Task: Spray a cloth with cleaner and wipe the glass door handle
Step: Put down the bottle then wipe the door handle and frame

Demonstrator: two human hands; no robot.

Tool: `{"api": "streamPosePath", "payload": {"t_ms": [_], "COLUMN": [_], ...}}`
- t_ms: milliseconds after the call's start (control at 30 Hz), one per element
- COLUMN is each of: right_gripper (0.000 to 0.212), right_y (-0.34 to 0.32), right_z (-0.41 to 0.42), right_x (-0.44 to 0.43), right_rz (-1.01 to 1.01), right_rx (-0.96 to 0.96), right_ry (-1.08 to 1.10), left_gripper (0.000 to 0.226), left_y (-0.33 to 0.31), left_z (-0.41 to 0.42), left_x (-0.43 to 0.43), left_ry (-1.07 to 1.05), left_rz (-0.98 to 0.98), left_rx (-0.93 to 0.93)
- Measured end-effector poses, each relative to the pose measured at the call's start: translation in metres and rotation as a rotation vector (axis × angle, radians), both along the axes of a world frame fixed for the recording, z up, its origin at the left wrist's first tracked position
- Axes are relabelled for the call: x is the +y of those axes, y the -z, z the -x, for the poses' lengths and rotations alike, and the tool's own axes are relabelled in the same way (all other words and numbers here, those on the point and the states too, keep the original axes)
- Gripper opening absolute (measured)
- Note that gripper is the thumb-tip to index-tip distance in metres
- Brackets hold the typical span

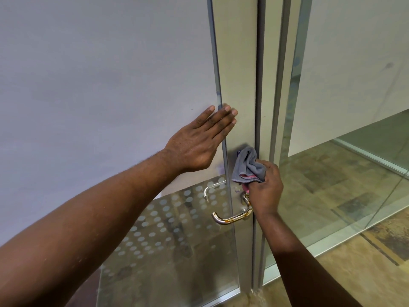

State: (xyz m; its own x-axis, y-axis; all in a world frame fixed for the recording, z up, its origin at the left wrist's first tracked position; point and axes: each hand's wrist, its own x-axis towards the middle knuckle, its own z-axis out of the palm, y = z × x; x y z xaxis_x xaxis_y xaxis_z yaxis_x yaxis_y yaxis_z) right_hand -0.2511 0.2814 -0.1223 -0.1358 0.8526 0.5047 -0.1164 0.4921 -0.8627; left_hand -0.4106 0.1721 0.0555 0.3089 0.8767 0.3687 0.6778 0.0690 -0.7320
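Note:
A frosted glass door (110, 74) fills the left of the view, its edge running down the middle. My left hand (197, 145) lies flat and open against the glass near that edge, fingers pointing up and right. My right hand (265, 189) grips a bunched grey cloth (247, 167) with a pink hem and presses it on the metal lock plate just above the lever. The chrome lever handle (232, 218) sticks out to the left below the cloth. A second handle (212, 188) shows through the glass on the far side. No spray bottle is in view.
The grey door frame (259, 85) runs vertically right of the cloth. A clear glass panel (332, 173) stands to the right, with tiled floor (321, 196) behind it. The lower part of the door carries a pattern of frosted dots (159, 229).

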Motion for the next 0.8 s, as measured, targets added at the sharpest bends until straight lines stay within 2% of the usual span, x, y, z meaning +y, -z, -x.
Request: {"api": "streamPosePath", "payload": {"t_ms": [200, 400, 533, 667, 800], "right_gripper": [0.065, 0.046, 0.037, 0.040, 0.034], "right_y": [0.018, 0.023, 0.019, 0.021, 0.017], "right_z": [0.003, 0.012, 0.015, 0.015, 0.004], "right_x": [-0.017, -0.031, -0.045, -0.057, -0.054], "right_rz": [0.228, 0.483, 0.518, 0.505, 0.555], "right_rx": [0.077, 0.197, 0.231, 0.173, 0.287], "right_ry": [-0.037, -0.064, -0.099, -0.114, -0.100], "left_gripper": [0.067, 0.068, 0.068, 0.067, 0.068], "left_y": [0.001, 0.003, 0.003, 0.002, 0.002], "left_z": [0.002, 0.003, 0.004, 0.004, 0.002], "left_x": [0.001, 0.002, 0.002, 0.001, 0.000], "left_ry": [0.012, 0.023, 0.024, 0.039, 0.036], "left_rz": [0.004, 0.000, 0.000, -0.003, 0.013], "left_rx": [-0.010, -0.017, -0.020, -0.028, -0.033]}}
